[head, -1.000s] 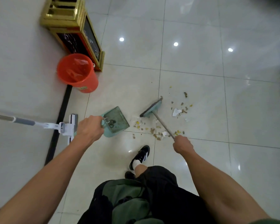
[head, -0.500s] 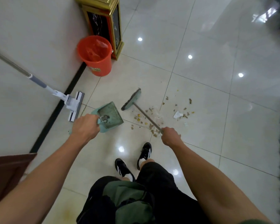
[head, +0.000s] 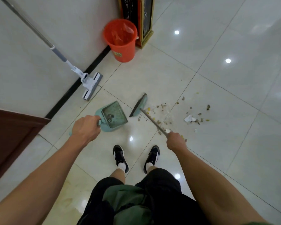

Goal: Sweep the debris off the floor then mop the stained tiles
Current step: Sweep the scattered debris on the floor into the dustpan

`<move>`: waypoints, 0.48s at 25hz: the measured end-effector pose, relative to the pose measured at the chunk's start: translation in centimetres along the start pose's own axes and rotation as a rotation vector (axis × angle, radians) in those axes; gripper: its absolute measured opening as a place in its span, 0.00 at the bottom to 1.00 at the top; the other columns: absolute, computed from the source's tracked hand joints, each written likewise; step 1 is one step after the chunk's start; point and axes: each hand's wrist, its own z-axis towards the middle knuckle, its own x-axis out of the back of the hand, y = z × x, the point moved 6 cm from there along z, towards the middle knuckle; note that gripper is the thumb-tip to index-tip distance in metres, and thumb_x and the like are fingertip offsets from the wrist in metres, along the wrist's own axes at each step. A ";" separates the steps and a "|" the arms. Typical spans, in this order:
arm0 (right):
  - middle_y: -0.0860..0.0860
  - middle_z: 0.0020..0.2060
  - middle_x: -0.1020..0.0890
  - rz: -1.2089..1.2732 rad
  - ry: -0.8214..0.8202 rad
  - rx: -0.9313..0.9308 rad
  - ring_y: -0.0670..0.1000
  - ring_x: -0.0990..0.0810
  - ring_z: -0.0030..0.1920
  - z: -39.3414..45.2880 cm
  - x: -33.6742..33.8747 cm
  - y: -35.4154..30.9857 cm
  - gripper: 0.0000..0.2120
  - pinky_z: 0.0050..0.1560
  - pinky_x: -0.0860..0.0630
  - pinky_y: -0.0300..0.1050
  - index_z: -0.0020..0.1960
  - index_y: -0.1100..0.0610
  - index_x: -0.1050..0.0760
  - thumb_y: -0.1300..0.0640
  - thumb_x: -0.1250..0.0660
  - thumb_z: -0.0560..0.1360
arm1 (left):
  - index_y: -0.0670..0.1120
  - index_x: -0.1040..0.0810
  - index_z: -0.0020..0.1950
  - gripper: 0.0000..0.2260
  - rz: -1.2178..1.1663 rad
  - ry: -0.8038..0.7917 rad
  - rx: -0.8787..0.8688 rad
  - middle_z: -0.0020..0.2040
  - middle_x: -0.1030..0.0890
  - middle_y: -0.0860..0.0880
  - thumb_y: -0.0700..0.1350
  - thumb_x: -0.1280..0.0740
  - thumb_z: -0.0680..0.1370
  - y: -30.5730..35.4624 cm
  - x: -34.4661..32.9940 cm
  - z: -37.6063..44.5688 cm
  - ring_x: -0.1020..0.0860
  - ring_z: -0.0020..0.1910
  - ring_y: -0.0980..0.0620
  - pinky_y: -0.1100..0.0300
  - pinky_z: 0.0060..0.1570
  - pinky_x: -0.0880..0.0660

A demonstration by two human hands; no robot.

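Mid-frame: left hand [head: 85,127] gripping the dustpan [head: 113,116], right hand [head: 175,141] gripping the broom [head: 139,105], debris [head: 182,113] scattered upper right of both.

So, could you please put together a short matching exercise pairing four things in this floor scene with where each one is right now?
Things:
1. dustpan
2. broom
3. mop
4. orange bucket

Places:
a. leaning on the wall
b. gripped by the right hand
c. beside the gold-framed stand
d. held by the left hand

Pairs: 1-d, 2-b, 3-a, 4-c
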 end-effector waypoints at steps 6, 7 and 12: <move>0.54 0.49 0.21 -0.044 0.033 -0.053 0.57 0.19 0.47 -0.3 1.5 9.6 0.13 0.44 0.25 0.48 0.59 0.58 0.24 0.63 0.43 0.78 | 0.52 0.20 0.51 0.08 -0.021 -0.056 0.057 0.42 0.19 0.47 0.45 0.37 0.75 5.6 -1.7 -2.5 0.19 0.40 0.43 0.53 0.41 0.21; 0.54 0.47 0.21 -0.046 0.040 -0.051 0.56 0.20 0.46 -0.4 1.7 10.2 0.13 0.43 0.26 0.48 0.58 0.58 0.24 0.63 0.43 0.78 | 0.52 0.20 0.51 0.08 -0.033 -0.063 0.070 0.41 0.19 0.47 0.45 0.36 0.75 6.2 -1.9 -3.0 0.20 0.39 0.44 0.53 0.41 0.20; 0.54 0.48 0.20 -0.029 0.076 -0.007 0.56 0.22 0.42 -1.8 2.0 10.4 0.12 0.41 0.27 0.47 0.57 0.58 0.24 0.63 0.42 0.77 | 0.52 0.20 0.49 0.06 -0.076 -0.035 0.075 0.39 0.20 0.48 0.46 0.35 0.75 7.8 -2.6 -5.5 0.20 0.37 0.44 0.53 0.39 0.21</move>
